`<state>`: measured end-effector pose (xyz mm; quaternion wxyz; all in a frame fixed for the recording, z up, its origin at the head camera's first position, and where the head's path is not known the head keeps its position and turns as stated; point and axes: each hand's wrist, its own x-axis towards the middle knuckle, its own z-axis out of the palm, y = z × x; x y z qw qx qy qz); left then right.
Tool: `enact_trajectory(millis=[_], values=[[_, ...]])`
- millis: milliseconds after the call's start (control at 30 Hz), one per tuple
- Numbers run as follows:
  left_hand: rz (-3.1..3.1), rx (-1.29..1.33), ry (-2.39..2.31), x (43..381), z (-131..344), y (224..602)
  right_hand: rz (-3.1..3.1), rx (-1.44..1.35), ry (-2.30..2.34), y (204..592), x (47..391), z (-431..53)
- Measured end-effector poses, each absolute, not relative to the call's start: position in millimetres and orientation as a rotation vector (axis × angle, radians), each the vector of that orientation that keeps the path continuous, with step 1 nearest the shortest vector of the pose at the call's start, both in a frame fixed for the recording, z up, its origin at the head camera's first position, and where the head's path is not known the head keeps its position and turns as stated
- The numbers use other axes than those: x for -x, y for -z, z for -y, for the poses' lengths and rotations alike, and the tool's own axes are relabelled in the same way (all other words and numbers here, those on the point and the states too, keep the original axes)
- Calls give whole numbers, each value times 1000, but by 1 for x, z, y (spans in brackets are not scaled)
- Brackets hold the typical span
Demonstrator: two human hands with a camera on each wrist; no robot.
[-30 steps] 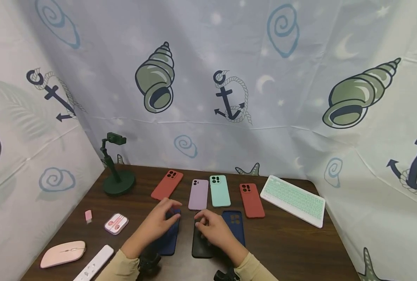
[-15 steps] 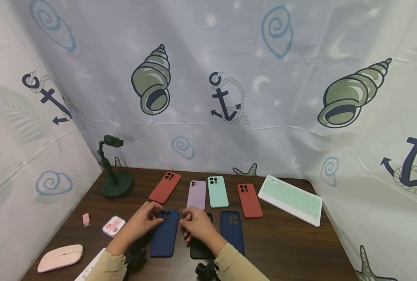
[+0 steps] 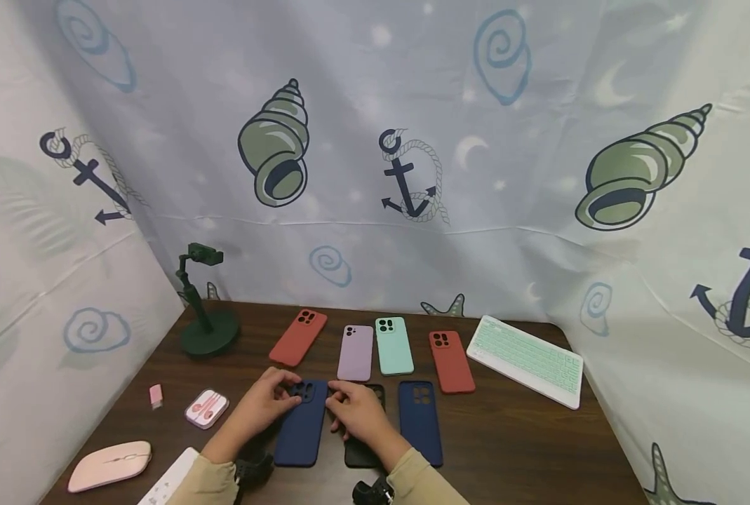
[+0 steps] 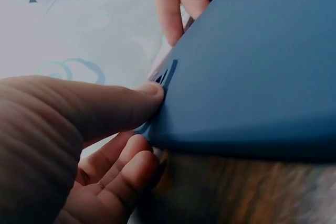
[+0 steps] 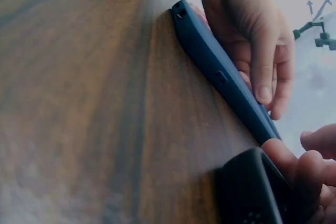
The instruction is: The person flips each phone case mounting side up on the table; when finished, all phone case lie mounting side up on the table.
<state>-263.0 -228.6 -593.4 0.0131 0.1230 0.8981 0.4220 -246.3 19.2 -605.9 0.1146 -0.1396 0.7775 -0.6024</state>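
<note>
A dark blue phone case [image 3: 300,428] lies back side up in front of me, its camera cutout at the far end. My left hand [image 3: 264,401] pinches its far left corner. In the left wrist view the thumb [image 4: 149,95] presses on top, beside the camera cutout, with the fingers curled at the edge below. My right hand [image 3: 357,410] is at the far right corner, a fingertip [image 5: 278,153] touching the case's end while the thumb stands apart. Under the right hand lies a black phone case [image 3: 359,454], partly hidden.
Another blue case [image 3: 421,428] lies to the right. Behind are red [image 3: 299,338], lilac [image 3: 356,353], mint [image 3: 394,346] and red [image 3: 452,361] cases, and a keyboard [image 3: 526,361]. Leftward: green stand [image 3: 209,333], earphone box [image 3: 207,409], pink USB stick [image 3: 156,395], mouse [image 3: 109,466], white strip [image 3: 169,480].
Both hands first moved left, the left uncovering the blue case's camera end. Since then the right hand has come to that case's far right corner, and the case has shifted slightly right in view.
</note>
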Motion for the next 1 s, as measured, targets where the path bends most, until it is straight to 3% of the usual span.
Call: enact_trajectory(millis=[333, 667, 1000], values=[[-2792, -294, -1331, 260, 223, 594, -2206, 490, 1802, 607, 246, -26], [-2833, -365, -1295, 258, 219, 592, -2244, 521, 1801, 608, 246, -26], [-2822, -169, -1201, 249, 206, 579, -2211, 619, 1894, 604, 243, -20]])
